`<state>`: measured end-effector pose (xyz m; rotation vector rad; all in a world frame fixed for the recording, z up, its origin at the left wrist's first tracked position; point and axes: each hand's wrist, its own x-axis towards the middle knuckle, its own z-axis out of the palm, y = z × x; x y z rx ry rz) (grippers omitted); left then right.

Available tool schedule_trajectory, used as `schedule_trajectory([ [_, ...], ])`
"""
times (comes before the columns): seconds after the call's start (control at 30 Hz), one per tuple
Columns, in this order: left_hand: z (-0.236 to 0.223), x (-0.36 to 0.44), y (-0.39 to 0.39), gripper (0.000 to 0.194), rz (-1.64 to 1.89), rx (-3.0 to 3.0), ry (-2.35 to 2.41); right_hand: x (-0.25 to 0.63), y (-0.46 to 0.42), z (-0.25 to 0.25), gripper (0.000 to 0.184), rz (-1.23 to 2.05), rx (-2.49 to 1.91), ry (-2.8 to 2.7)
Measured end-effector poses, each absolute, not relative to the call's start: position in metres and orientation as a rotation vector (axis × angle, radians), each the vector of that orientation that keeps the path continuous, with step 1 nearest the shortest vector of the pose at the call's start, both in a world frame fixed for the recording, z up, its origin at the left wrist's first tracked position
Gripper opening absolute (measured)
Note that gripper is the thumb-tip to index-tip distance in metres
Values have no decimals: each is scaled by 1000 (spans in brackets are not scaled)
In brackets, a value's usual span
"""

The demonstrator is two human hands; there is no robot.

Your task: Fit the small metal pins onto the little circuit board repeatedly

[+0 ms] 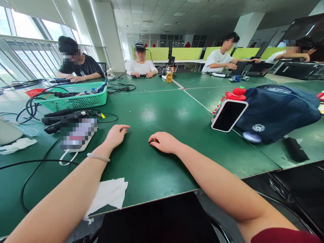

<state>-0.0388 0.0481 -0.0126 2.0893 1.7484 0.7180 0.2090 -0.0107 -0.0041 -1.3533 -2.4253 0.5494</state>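
Note:
My left hand [116,136] rests over the green table [141,172], its fingers drawn together and pointing right. A tiny dark, thin shape shows at its fingertips, too small to name. Across a short gap is my right hand [164,141], curled with thumb and index finger close together. Whatever may be between those fingers is hidden. A pale bracelet [98,157] circles my left wrist. Close to the left hand lies a phone-like object with a blurred screen [80,134] and a white strap. White tissue [111,192] lies partly under my left forearm.
A green basket [88,100] of cables and black handheld devices [68,117] are at left. On the right, a white-edged phone [229,115] leans against a red-lidded bottle [235,93] beside a navy bag [280,111]. Several people sit across the table near a jar [169,75].

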Motion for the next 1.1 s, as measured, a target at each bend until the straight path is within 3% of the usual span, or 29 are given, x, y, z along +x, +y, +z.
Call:
schedule_trajectory([
  [0.2,-5,11,8,37,689,1964,1256,213,-3,-10,20,621,-1473,-2276],
  [0.53,-7,15,1,44,771,1369,852,211,-5,-13,34,499,-1370,-2386],
  [0.67,-11,12,6,45,834,1435,904,207,-9,-13,37,513,-1309,-2422],
  [1.1,-1,12,3,26,801,1998,1411,199,-15,-7,8,588,-1194,-2487],
])
